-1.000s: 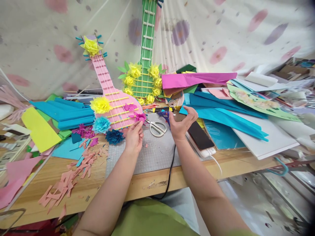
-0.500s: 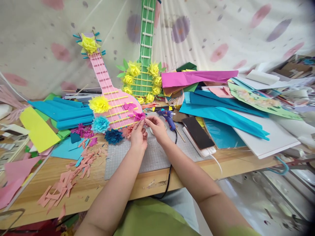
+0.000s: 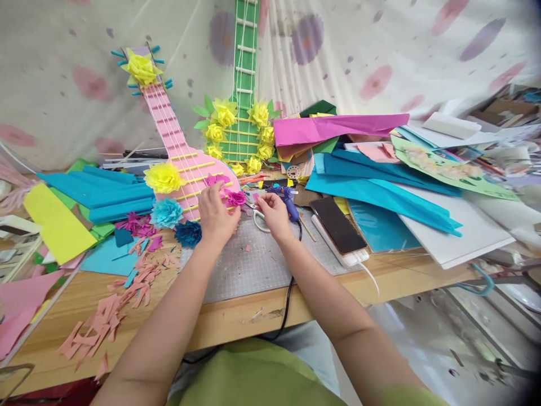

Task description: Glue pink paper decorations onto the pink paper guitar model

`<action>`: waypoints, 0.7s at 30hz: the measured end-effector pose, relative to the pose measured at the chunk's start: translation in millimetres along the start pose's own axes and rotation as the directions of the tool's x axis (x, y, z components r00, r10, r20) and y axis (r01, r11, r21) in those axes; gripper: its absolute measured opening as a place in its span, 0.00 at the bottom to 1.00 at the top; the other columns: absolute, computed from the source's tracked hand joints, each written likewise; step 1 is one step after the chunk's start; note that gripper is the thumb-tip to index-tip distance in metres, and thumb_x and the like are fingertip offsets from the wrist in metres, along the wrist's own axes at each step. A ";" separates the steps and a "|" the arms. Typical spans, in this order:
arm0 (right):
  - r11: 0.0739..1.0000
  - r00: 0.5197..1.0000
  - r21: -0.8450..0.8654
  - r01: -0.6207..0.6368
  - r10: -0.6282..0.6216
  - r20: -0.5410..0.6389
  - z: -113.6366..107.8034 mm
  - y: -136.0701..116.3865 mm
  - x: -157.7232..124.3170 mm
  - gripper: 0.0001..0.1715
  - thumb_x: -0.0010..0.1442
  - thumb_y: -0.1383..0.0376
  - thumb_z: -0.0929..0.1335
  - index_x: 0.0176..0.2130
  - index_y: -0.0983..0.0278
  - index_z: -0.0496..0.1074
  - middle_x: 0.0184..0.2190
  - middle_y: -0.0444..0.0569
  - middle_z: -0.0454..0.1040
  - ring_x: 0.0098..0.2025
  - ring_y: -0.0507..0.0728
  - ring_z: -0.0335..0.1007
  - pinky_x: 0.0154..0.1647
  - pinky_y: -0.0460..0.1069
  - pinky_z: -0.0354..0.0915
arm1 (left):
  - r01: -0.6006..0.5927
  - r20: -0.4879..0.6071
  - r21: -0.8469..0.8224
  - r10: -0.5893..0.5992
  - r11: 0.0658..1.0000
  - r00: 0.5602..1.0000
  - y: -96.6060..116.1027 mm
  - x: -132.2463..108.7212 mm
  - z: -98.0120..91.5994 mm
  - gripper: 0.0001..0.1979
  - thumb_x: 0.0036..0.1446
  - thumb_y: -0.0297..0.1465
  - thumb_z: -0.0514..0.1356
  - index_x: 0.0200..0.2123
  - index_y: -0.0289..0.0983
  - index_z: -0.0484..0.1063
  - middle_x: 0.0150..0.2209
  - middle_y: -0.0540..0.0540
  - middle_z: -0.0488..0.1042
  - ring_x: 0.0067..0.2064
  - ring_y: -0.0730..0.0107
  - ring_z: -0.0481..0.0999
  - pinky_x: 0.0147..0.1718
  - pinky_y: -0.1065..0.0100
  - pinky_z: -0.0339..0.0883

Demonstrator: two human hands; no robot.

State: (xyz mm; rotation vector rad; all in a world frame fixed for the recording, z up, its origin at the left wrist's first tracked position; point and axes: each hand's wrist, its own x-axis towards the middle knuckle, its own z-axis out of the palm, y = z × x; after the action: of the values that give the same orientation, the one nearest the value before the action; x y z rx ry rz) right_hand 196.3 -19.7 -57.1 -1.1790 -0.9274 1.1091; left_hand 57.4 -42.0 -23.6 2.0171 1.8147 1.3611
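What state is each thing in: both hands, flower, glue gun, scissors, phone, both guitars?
left hand: open, palm down on the pink guitar
right hand: fingertips pinched, contents too small to tell
magenta flower: on pink guitar, at left fingertips
glue gun: lying on cutting mat
scissors: flat, mostly hidden under right hand
phone: face up, screen dark
green guitar: upright against curtain
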 end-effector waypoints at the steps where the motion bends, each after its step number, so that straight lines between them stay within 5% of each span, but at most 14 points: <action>1: 1.000 1.000 -0.020 -0.009 0.009 -0.009 -0.4 2.8 1.1 0.08 0.51 0.62 0.68 0.29 0.62 0.63 0.26 0.41 0.69 0.29 0.50 0.70 0.36 0.47 0.68 | -0.069 0.046 0.094 0.065 0.993 0.997 -1.3 3.4 2.0 0.33 0.44 0.28 0.65 0.56 0.36 0.62 0.56 0.34 0.64 0.60 0.48 0.60 0.58 0.48 0.54; 5: 0.999 0.999 -0.051 -0.014 0.012 -0.047 -0.6 10.3 1.7 0.10 0.52 0.63 0.67 0.34 0.60 0.61 0.25 0.39 0.69 0.29 0.51 0.72 0.36 0.48 0.68 | -0.236 0.186 0.250 0.193 0.939 0.963 0.9 9.9 19.9 0.40 0.46 0.27 0.64 0.63 0.36 0.54 0.63 0.31 0.55 0.65 0.43 0.51 0.62 0.42 0.41; 9: 0.996 0.995 -0.078 0.045 -0.052 -0.082 -2.3 12.9 -0.3 0.15 0.52 0.63 0.67 0.37 0.59 0.57 0.24 0.38 0.70 0.30 0.52 0.73 0.37 0.48 0.67 | -0.235 0.205 0.280 0.181 0.931 0.962 6.6 12.2 32.5 0.39 0.50 0.26 0.60 0.65 0.36 0.50 0.65 0.31 0.51 0.67 0.45 0.47 0.62 0.40 0.35; 21: 0.982 0.992 -0.160 0.101 -0.112 -0.058 -8.1 22.3 3.3 0.15 0.52 0.63 0.66 0.39 0.59 0.56 0.26 0.38 0.70 0.30 0.52 0.70 0.37 0.49 0.64 | -0.327 0.271 0.253 0.258 0.910 0.927 -5.4 24.7 36.5 0.35 0.52 0.25 0.55 0.64 0.34 0.53 0.63 0.32 0.57 0.66 0.50 0.52 0.64 0.43 0.35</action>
State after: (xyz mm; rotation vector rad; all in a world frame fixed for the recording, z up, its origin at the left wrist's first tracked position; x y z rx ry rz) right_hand 201.3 -17.6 -80.5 -1.2712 -1.0283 0.9190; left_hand 74.6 -2.8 -35.5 2.5685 1.7455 0.8938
